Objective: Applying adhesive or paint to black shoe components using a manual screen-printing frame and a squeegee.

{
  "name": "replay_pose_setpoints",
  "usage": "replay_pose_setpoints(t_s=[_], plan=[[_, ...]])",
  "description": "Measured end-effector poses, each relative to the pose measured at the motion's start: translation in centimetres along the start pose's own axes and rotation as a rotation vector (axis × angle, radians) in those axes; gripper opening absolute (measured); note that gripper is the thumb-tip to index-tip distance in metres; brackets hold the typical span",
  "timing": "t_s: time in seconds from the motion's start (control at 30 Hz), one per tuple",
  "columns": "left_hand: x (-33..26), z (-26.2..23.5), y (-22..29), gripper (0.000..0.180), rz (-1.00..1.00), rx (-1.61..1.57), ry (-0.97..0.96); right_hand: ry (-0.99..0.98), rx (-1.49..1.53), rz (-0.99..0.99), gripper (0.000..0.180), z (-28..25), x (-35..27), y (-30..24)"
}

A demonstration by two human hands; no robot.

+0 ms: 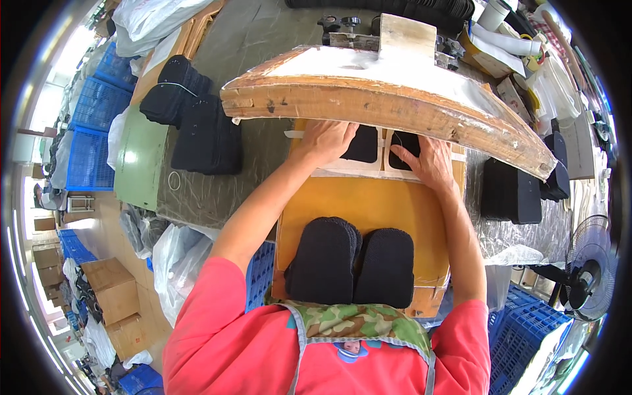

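Observation:
Two black rounded fabric pieces, a left one and a right one, lie in the cutouts of a cream template on a yellow-brown board. My left hand rests at the left piece's outer side, its fingertips partly hidden beneath a raised wooden frame. Over the right piece's outer edge lies my right hand, thumb stretched inward and other fingers partly covered by the frame. Neither hand visibly grips anything. Two stacks of black pieces, left and right, sit on the board close to my body.
The frame slants above my hands, joined to a clamp at the back. More black stacks stand at left and right. A fan and blue crates are at lower right; cardboard boxes stand on the left floor.

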State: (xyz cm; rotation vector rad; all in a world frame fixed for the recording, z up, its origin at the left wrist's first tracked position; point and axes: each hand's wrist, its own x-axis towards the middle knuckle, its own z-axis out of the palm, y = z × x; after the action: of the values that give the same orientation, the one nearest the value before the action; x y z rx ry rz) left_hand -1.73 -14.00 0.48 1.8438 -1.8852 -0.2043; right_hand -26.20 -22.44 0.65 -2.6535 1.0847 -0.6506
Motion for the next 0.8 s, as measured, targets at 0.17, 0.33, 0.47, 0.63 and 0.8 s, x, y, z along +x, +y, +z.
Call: replay_pose_setpoints(t_s=[0.17,0.33,0.47,0.63,0.8], plan=[[0.0,-0.6,-0.1,0.040,0.000,-0.042,-0.066,0.021,-0.047,0.003,0.057,-0.2,-0.1,-0.3],[-0.1,-0.9,0.5,0.046,-0.081,-0.069,-0.034,0.057,0.015,0.003,0.050,-0.2,-0.1,-0.3],[-0.2,-0.4,0.0,0.044,-0.043,-0.067,0.049,0.112,-0.044,-0.017,0.043,-0.1,-0.2,-0.3],[-0.9,-0.6,-1.3,0.025,0.140,0.028,0.280,0.104,-0.055,0.045,0.039,-0.1,-0.8,-0.3],[-3.8,-7.6,-2.3,0.032,-0.418,-0.688,0.468,0.168,-0.129,0.007,0.038,-1.1,-1.2,-0.6]])
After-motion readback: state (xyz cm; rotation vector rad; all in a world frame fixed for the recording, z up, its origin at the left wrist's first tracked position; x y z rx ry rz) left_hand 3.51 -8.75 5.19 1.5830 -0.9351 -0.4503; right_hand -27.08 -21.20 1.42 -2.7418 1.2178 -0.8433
